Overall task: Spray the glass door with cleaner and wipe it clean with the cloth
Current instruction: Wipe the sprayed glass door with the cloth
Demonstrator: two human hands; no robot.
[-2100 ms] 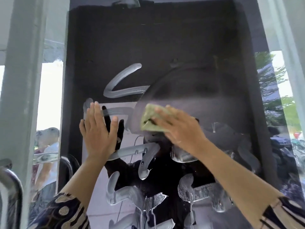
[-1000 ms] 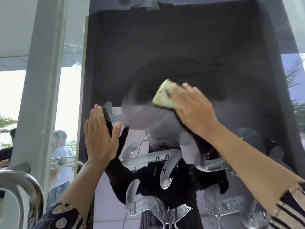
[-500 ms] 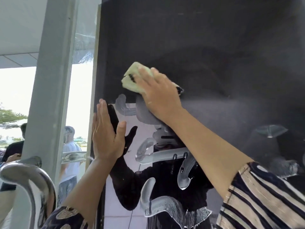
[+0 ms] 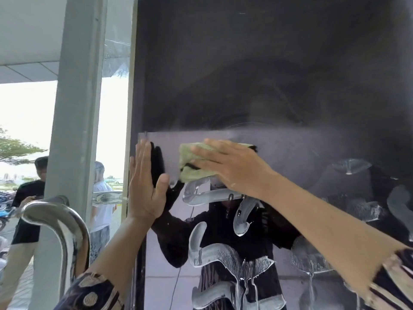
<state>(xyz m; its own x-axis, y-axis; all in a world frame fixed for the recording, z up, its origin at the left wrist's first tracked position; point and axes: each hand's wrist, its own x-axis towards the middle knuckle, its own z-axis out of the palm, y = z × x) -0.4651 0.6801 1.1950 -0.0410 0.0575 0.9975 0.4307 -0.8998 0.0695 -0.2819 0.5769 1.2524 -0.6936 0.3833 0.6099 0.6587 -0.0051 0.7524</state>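
Note:
The dark glass door (image 4: 257, 74) fills most of the view. White foamy cleaner streaks (image 4: 214, 256) curl across its lower half and drip downward. My right hand (image 4: 232, 166) presses a pale green cloth (image 4: 192, 162) flat against the glass at mid height. My left hand (image 4: 145, 186) lies flat on the glass near the door's left edge, fingers together and pointing up, holding nothing. The glass above the cloth looks smeared and hazy. No spray bottle is in sight.
A curved chrome door handle (image 4: 60, 222) sticks out at the lower left. A grey pillar (image 4: 76, 108) stands left of the door. Behind the left glass pane, two people (image 4: 29, 198) stand outdoors.
My right hand has swept the cloth up, leftward, then down to mid height, wiping away the upper foam streaks. The view has shifted left and closer. My left hand stays flat on the glass.

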